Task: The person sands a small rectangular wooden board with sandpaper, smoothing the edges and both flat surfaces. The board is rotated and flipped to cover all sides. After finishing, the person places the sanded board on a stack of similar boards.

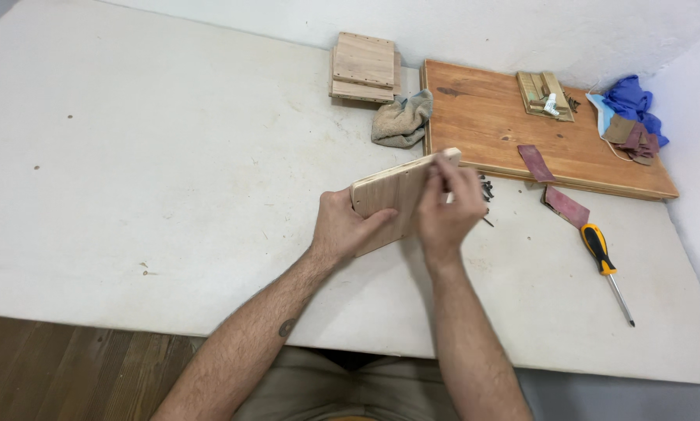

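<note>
The person's left hand (343, 228) is wrapped around the lower edge of a small pale wooden panel (393, 193), thumb laid across its face and fingers tucked behind, holding it tilted up off the white table (171, 171). The right hand (446, 209) presses against the panel's right side, its fingers bunched together near the top corner; whether they pinch something small there I cannot tell, as the knuckles hide it. Just beyond the right hand, a little heap of dark screws (486, 189) lies on the table, touching nothing. Further out past that hand sits a large reddish-brown board (482, 117), with a strip of dark red sandpaper (535, 163) on its near edge and a small bundle of wood slats (545, 96) toward its far side. To the right of the right hand, a second sandpaper piece (566, 206) lies on the table, and beside it a screwdriver with a yellow and black handle (605, 263). Beyond the left hand, well apart, a stack of small wooden panels (364, 68) rests by a crumpled grey rag (403, 119). A blue cloth (632, 100) lies at the board's far right corner.
</note>
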